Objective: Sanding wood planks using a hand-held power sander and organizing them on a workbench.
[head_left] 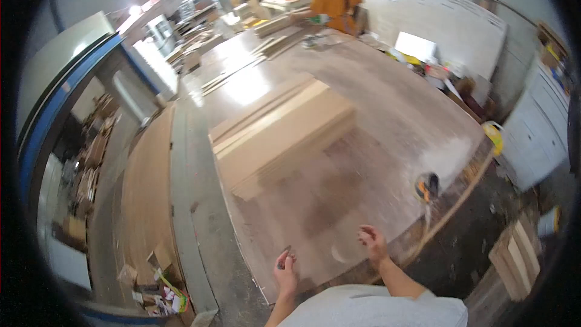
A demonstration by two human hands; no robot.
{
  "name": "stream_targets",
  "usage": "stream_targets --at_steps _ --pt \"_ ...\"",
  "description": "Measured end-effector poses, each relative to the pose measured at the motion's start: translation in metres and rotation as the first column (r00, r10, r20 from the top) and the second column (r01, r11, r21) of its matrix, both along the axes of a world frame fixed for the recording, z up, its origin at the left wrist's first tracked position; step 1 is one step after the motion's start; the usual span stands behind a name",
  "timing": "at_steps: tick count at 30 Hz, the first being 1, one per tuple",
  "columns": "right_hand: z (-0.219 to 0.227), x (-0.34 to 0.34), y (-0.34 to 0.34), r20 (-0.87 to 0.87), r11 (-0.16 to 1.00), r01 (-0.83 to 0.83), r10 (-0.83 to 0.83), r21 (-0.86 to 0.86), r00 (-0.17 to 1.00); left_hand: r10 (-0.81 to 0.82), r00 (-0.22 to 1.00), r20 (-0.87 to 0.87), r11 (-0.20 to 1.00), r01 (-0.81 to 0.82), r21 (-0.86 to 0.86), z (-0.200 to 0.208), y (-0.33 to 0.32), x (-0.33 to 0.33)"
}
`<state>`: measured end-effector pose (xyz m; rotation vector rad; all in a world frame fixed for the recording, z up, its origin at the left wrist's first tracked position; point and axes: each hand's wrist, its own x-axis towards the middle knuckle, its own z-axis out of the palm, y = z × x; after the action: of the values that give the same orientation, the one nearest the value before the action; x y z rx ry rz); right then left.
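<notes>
My left hand (286, 271) is over the near edge of a large brown worktable (387, 206), its fingers curled together. A small dark thing shows at its fingertips, too small and blurred to name. To its right, my right hand (373, 245) hovers above the same edge, fingers loosely bent and apart, with nothing visible in them. Both hands are away from the stack of flat wooden boards (290, 133) farther up the table. An orange and black power tool (427, 188), perhaps a sander, stands near the table's right edge.
Long wooden strips (242, 72) lie toward the far end, where a person in an orange shirt (336, 5) works. Long panels (148, 194) are on the left beside a blue-edged machine frame (66, 103). A white cabinet (535, 124) and wood pieces (515, 260) are on the right.
</notes>
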<state>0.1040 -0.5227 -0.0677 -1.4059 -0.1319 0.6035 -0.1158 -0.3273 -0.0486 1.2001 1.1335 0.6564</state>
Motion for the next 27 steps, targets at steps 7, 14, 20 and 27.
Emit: stream_targets --at_steps 7,14,20,27 --pt "0.074 -0.073 -0.008 0.330 0.964 -0.143 0.213 -0.224 0.920 -0.349 0.919 0.186 0.937 0.337 0.094 -0.001 -0.033 0.015" --pt "0.069 -0.154 -0.112 0.406 0.964 0.114 -0.006 -0.242 0.914 -0.653 0.741 0.159 0.749 0.663 -0.015 -0.011 -0.102 -0.011" --pt "0.050 -0.203 -0.199 0.305 0.888 0.341 -0.247 -0.309 0.920 -0.861 0.507 0.042 0.508 0.861 0.011 -0.007 -0.162 -0.016" --pt "0.062 -0.162 -0.295 0.295 0.871 0.463 -0.406 -0.161 0.865 -0.936 0.349 0.030 0.350 0.937 -0.002 0.006 -0.257 0.043"
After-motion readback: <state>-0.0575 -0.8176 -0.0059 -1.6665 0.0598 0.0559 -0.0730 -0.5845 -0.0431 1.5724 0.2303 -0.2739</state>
